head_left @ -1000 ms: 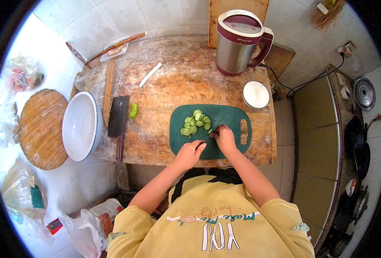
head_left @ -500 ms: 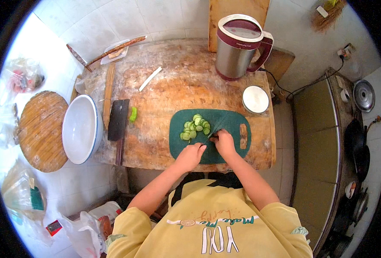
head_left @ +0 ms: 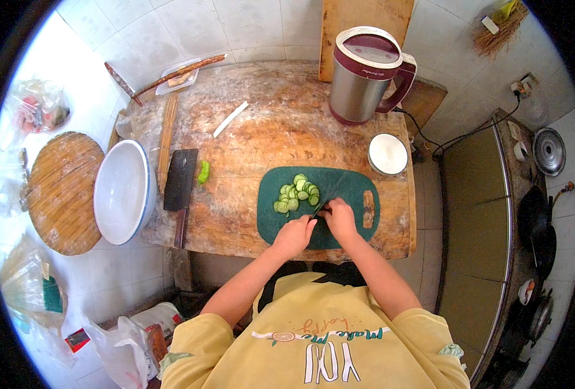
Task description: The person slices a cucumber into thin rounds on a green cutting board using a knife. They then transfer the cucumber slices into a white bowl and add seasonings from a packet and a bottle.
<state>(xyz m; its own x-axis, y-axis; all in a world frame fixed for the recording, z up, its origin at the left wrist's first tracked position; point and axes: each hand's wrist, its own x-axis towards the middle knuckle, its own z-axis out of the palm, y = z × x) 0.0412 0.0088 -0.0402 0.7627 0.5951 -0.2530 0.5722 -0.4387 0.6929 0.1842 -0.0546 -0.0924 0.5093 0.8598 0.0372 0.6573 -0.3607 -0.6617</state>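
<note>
Both hands on green cutting board [head_left: 346, 188]: right hand [head_left: 340, 219] grips knife [head_left: 320, 206]; left hand [head_left: 294, 235] fingers curled, contents unclear; cucumber slices [head_left: 295, 193] beyond.

both hands, left [head_left: 293, 235] and right [head_left: 339, 218], sit close together, fingers curled, forearms angled inward.

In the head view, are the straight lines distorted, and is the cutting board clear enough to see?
Head view: fisheye bends the wooden table edges toward the rim, corners black; even daylight, soft shadows; the green cutting board and cucumber slices look sharp.
</note>
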